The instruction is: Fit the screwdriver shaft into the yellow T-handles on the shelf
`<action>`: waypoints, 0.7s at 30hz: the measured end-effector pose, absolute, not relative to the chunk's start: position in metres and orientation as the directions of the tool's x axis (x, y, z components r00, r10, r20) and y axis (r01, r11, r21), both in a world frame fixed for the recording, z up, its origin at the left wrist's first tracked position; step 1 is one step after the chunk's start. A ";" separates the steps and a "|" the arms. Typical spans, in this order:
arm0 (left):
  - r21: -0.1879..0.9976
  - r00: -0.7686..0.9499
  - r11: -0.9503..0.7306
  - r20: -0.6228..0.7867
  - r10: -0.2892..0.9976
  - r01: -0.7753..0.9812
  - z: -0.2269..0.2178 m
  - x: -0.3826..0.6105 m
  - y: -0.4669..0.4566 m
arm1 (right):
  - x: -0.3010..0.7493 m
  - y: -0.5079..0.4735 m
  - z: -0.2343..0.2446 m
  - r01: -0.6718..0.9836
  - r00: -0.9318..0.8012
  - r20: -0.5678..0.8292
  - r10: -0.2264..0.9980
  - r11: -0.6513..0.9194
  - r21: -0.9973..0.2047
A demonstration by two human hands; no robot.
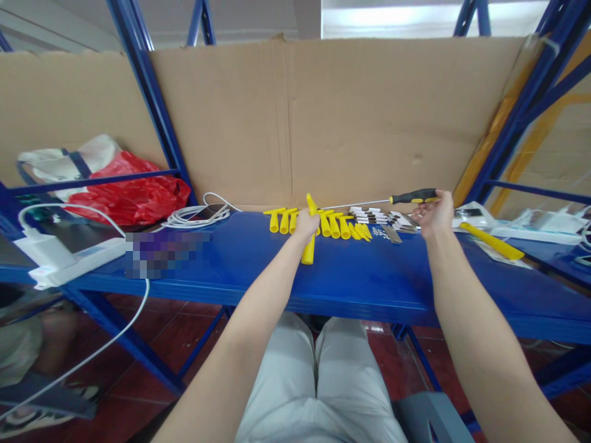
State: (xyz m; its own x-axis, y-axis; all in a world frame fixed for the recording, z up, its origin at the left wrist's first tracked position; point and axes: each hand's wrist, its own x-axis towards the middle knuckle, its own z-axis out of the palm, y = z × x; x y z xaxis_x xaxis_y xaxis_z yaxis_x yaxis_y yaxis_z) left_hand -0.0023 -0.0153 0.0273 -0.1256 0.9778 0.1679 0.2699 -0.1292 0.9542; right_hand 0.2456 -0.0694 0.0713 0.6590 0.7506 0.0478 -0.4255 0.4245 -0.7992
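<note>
My left hand is closed around a yellow plastic handle piece, held upright above the blue shelf. My right hand grips a screwdriver by its black and yellow handle; its thin shaft points left toward the yellow piece. Between the hands, a row of several yellow handle pieces lies on the shelf, with a stack of small metal blades and loose screws beside it.
A cardboard sheet backs the shelf. A white coiled cable, a power strip and a red bag are at the left. A longer yellow tool and white items lie at the right. Blue rack posts stand on both sides.
</note>
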 end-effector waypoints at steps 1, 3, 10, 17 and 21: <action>0.955 -0.124 -0.130 0.168 0.978 0.268 0.027 -0.002 -0.016 | 0.245 -0.070 0.072 -0.427 0.666 0.043 0.744 0.429 -0.796; 0.953 -0.121 -0.127 0.166 0.979 0.276 0.028 -0.002 -0.016 | 0.244 -0.072 0.071 -0.430 0.688 0.055 0.724 0.467 -0.772; 0.921 -0.117 -0.159 0.213 0.970 0.355 0.027 -0.003 -0.015 | 0.252 -0.070 0.067 -0.531 0.599 0.112 0.793 0.498 -0.686; 0.852 -0.148 -0.254 0.354 0.923 0.457 0.027 -0.006 -0.009 | 0.264 -0.067 0.067 -0.592 0.544 0.141 0.827 0.497 -0.634; 0.831 -0.136 -0.270 0.378 0.916 0.487 0.028 -0.006 -0.009 | 0.264 -0.066 0.066 -0.543 0.531 0.210 0.821 0.520 -0.659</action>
